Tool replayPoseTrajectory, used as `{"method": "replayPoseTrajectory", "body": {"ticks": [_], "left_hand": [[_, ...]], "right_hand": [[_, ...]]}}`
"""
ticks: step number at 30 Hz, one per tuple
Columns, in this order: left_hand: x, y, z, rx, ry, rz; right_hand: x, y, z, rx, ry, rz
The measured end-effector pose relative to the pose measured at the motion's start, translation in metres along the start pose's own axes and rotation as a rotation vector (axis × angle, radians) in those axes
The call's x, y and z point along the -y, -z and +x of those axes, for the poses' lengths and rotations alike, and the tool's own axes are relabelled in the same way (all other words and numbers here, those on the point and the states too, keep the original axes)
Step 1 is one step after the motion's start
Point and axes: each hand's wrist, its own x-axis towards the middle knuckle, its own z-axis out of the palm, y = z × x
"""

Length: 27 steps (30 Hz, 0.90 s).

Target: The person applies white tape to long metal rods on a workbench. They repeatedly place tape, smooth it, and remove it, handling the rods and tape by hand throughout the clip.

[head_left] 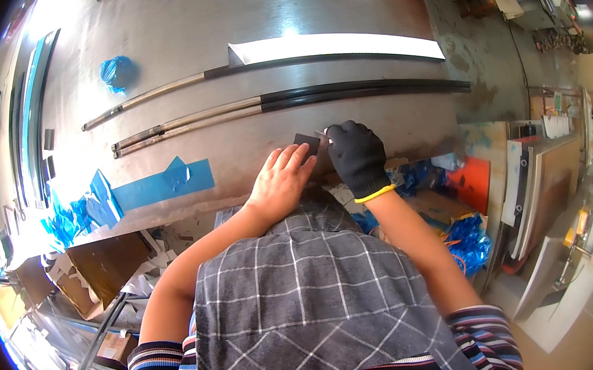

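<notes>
Head view: left fingers (290, 156) touch plain dark plate (308, 142).

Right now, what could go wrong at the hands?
The thin tool in the gloved right hand points toward the bare left hand; a slip might nick its fingers. The small dark piece is close to the table's near edge, so a lost hold could send it over.

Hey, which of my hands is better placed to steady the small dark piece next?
Probably your left hand: it touches the dark piece, while your gloved right hand seems to grip a small tool.
</notes>
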Motion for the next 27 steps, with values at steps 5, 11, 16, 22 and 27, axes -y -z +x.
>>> {"method": "replayPoseTrajectory", "body": {"ticks": [5,11,16,22,27], "left_hand": [[-0.006,0.001,0.002,0.074,0.033,-0.018],[-0.011,0.005,0.005,0.034,0.040,-0.066],[-0.013,0.011,0.010,0.091,0.050,-0.027],[-0.010,0.010,0.012,0.131,0.051,-0.027],[-0.009,0.008,0.011,0.050,0.035,-0.057]], "right_hand": [[-0.001,-0.016,-0.031,-0.009,0.249,0.073],[0.001,0.005,-0.013,0.034,0.168,-0.048],[0.001,0.007,-0.015,0.013,0.205,0.008],[-0.004,-0.006,-0.029,0.088,0.318,0.039],[-0.011,0.001,-0.023,-0.017,0.264,0.015]]}}
